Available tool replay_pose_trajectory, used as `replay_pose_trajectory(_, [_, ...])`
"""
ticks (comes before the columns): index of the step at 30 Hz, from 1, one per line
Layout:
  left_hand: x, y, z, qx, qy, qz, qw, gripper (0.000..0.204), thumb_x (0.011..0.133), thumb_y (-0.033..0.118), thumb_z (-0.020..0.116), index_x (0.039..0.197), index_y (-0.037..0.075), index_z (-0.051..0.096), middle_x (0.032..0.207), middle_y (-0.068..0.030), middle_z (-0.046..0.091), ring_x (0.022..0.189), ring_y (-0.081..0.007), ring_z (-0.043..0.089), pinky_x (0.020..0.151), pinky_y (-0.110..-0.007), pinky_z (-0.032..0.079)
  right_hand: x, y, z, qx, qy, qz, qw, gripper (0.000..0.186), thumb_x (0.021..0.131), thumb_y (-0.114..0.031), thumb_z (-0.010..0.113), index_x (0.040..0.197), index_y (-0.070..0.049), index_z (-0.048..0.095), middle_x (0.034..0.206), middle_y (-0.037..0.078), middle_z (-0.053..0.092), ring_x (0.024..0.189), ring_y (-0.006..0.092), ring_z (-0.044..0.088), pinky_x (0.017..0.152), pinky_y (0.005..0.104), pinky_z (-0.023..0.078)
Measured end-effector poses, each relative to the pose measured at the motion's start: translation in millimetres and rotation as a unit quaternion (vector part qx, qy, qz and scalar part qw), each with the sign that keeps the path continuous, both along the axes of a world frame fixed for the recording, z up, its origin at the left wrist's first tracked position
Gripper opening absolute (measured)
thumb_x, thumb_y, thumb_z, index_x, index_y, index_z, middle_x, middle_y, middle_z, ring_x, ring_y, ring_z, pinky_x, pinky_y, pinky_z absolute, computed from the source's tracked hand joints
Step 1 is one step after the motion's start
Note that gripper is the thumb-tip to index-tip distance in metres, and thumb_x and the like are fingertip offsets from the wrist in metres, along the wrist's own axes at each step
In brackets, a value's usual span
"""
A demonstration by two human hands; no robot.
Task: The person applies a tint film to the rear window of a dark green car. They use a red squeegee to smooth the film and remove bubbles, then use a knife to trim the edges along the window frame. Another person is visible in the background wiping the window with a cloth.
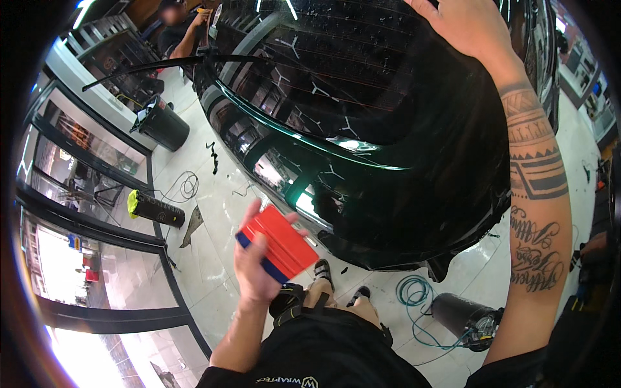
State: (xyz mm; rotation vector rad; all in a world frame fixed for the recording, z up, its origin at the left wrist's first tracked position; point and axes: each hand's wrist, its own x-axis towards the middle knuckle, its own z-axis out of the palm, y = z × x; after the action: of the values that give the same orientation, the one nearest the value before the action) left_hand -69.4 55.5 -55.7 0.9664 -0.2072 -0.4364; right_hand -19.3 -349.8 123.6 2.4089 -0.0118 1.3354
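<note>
My left hand (253,262) grips a flat red squeegee (292,240) with a dark blue edge, thumb across its face. It is held in the air just off the rear of a glossy dark green car (381,194). My right arm reaches far up along the car's right side. There my right hand (467,29) lies on the dark rear window (349,71), its thumb stretched out and the other fingertips cut off by the upper edge. Droplets dot the glass, and black film seems to spread down over the bodywork below.
A long thin black wiper-like arm (139,70) juts out left. Another person (178,39) works at the car's far left with a yellow tool. On the floor stand a black bin (165,126), a dark cylinder (158,210), a sprayer tank (462,317) and a coiled teal hose (414,291).
</note>
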Motion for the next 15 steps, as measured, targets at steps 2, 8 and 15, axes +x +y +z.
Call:
replay_pose_trajectory(2, [12, 10, -6, -0.095, 0.106, -0.034, 0.989, 0.076, 0.097, 0.044, 0.059, 0.16, 0.02, 0.023, 0.142, -0.0231, 0.052, 0.126, -0.0474, 0.055, 0.1, -0.061, 0.05, 0, 6, 1, 0.002, -0.006, 0.004, 1.0, 0.045, 0.096, -0.036, 0.061, 0.13, -0.007, 0.064, 0.141, 0.021, 0.053, 0.135, 0.0378, 0.047, 0.117, 0.0489, 0.033])
replay_pose_trajectory(8, [0, 11, -9, -0.245, 0.203, -0.253, 0.914, 0.08, 0.096, 0.059, 0.056, 0.162, 0.026, 0.022, 0.131, -0.022, 0.051, 0.109, -0.0363, 0.056, 0.099, -0.065, 0.047, 2, 4, 0, 0.005, -0.011, 0.009, 1.0, 0.046, 0.095, -0.036, 0.062, 0.131, -0.007, 0.064, 0.141, 0.022, 0.053, 0.135, 0.0377, 0.046, 0.116, 0.0499, 0.033])
replay_pose_trajectory(15, [15, -55, 103, 0.11, -0.302, -0.426, 0.845, 0.056, 0.074, 0.036, 0.066, 0.119, 0.002, 0.066, 0.133, -0.0245, 0.052, 0.105, -0.031, 0.061, 0.093, -0.042, 0.049, -12, -1, 10, 0.008, -0.015, 0.028, 0.999, 0.047, 0.093, -0.039, 0.06, 0.129, -0.009, 0.065, 0.135, 0.021, 0.057, 0.13, 0.037, 0.049, 0.111, 0.0492, 0.037])
